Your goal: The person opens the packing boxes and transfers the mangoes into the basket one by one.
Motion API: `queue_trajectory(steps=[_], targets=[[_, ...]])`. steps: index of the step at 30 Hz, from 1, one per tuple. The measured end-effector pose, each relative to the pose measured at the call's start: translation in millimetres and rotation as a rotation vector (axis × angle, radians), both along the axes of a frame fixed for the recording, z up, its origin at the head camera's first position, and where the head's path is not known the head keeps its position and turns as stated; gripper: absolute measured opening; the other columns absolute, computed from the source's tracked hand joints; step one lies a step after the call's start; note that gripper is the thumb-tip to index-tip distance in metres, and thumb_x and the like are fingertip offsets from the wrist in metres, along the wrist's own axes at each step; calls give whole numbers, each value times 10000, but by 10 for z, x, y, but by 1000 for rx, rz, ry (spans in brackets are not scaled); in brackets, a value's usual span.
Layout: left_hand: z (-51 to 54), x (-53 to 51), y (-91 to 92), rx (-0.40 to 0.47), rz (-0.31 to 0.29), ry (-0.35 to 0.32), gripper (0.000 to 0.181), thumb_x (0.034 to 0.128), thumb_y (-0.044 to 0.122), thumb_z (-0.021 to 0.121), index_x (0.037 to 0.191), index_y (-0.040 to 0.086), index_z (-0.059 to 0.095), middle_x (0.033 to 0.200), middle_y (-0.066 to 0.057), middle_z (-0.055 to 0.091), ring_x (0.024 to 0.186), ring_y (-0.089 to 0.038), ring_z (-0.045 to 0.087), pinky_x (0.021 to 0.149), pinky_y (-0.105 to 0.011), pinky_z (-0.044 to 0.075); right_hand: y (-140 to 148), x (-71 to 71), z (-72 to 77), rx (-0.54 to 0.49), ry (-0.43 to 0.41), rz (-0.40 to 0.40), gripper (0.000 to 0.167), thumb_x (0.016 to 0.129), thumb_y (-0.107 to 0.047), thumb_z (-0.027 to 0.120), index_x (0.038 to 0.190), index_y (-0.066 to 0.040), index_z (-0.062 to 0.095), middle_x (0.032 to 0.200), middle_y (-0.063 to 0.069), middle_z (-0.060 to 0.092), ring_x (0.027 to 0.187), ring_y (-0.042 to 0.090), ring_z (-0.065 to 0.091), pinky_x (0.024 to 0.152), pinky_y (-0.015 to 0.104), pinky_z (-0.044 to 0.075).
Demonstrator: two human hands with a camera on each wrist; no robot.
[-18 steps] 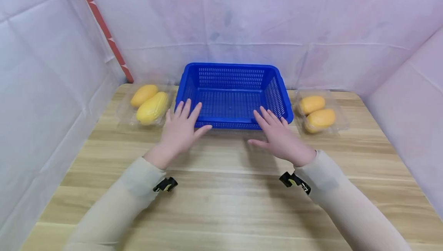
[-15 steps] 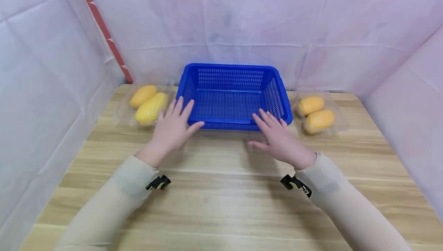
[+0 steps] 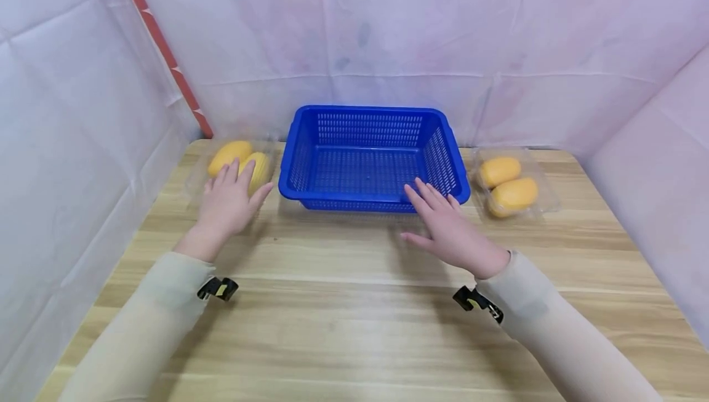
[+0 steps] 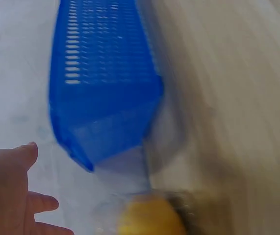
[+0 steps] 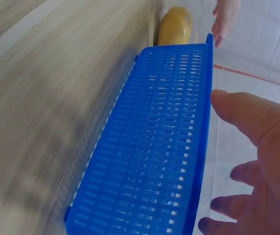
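Observation:
A blue perforated plastic basket sits at the back middle of the table. My left hand, fingers spread, hovers over the front of the left clear plastic box, partly covering one of its two yellow mangoes. Nothing is held in it; the left wrist view shows the left thumb apart from the basket. Over the basket's front right rim lie the outstretched fingers of my right hand. From the right wrist view, the right thumb is close to that rim; whether it touches, I cannot tell.
Right of the basket stands another clear plastic box with two yellow mangoes. White sheeting hangs behind the wooden table and along both sides. A red strip runs down the back left corner.
My left hand has moved left, away from the basket's front left corner, to above the left mango box. The right hand has stayed nearly where it was.

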State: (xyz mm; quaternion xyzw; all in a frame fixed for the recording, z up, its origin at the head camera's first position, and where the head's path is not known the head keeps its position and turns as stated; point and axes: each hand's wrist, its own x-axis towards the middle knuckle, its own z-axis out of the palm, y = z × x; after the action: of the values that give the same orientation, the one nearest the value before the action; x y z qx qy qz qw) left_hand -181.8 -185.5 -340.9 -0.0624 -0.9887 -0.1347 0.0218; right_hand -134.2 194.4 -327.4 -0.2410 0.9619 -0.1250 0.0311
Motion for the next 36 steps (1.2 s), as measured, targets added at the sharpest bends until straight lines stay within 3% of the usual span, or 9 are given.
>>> queue_trajectory(steps=[8,15,19,26,36], targets=[[-207,-82,-184,-46,34,-31,831,896,595,439,1455,15,234,1456,-343,143,1305,-531,139,966,-717,151,1,59,-11,-12,11,4,874,879,-417,620,1507,-100,102,1547,152,21,1399,338,41,1052,633,103],[-225,-41,-215,-93,35,-31,836,853,537,570,1447,31,270,1446,-332,186,1302,-508,171,970,-705,169,12,86,-36,-16,8,5,871,874,-388,638,1503,-83,119,1546,157,30,1396,348,45,1047,640,109],[-232,-15,-204,-103,35,-25,810,863,502,578,1448,35,267,1447,-324,195,1304,-503,173,972,-705,169,10,98,-35,-11,16,12,873,874,-379,640,1507,-105,105,1549,143,30,1396,345,58,1047,639,114],[-265,73,-231,-111,33,-17,777,878,466,575,1446,34,267,1444,-329,200,1308,-504,169,969,-709,174,3,115,-49,-15,24,17,862,873,-373,642,1507,-109,120,1549,144,47,1391,359,89,1045,640,122],[-299,320,-339,-152,4,49,747,857,449,604,1409,25,332,1400,-342,269,1276,-505,229,945,-698,207,16,109,-77,-51,61,42,833,879,-344,642,1504,-109,144,1552,117,23,1392,349,94,1038,652,113]])
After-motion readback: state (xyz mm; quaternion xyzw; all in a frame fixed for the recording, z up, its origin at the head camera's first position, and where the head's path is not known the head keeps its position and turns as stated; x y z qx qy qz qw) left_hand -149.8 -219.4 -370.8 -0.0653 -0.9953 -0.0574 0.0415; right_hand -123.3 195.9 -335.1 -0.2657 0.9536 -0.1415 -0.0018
